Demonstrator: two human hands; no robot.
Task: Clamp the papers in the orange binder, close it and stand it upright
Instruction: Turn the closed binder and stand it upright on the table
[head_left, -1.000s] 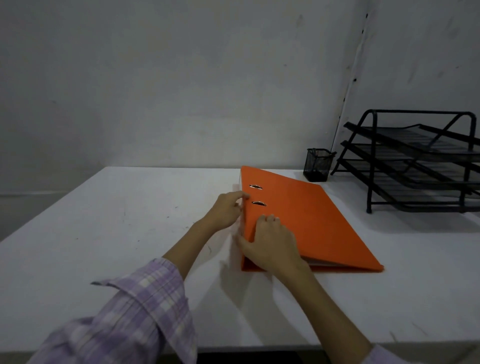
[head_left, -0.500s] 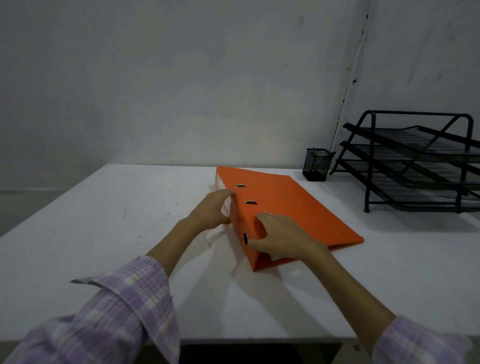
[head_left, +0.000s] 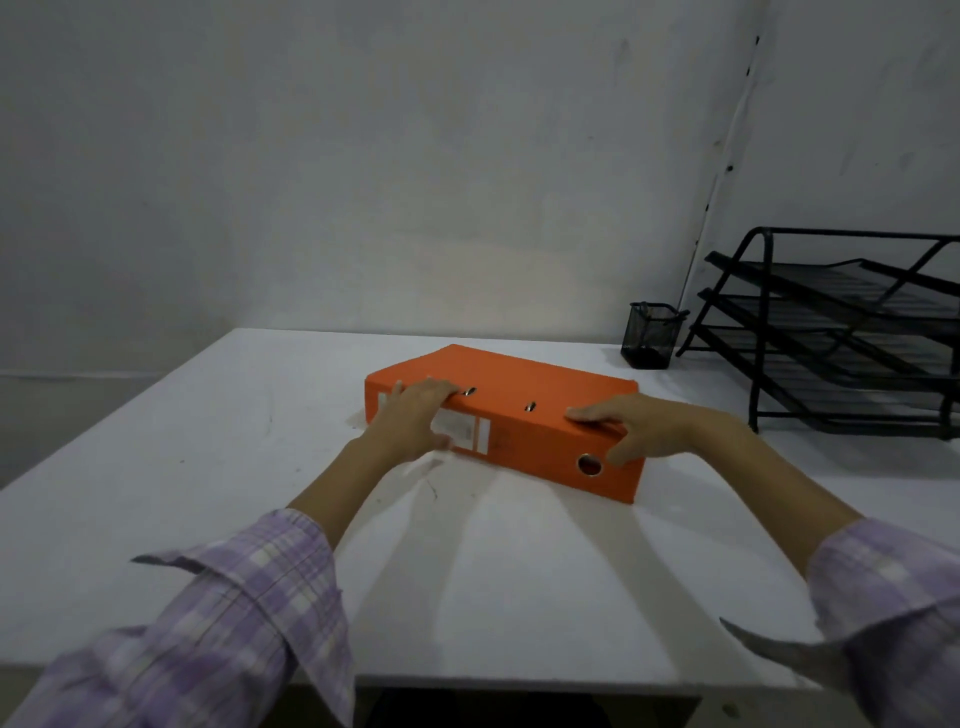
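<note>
The orange cardboard lever-arch binder (head_left: 524, 410) lies closed and flat near the white tabletop's (head_left: 208, 441) far edge. Left hand (head_left: 415, 415) and right hand (head_left: 631, 426) loosely grip its spine; standing remains.

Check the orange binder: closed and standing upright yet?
Closed, not upright. The orange binder lies flat on the table, cover up, spine facing the camera, with the left hand and right hand on it.
</note>
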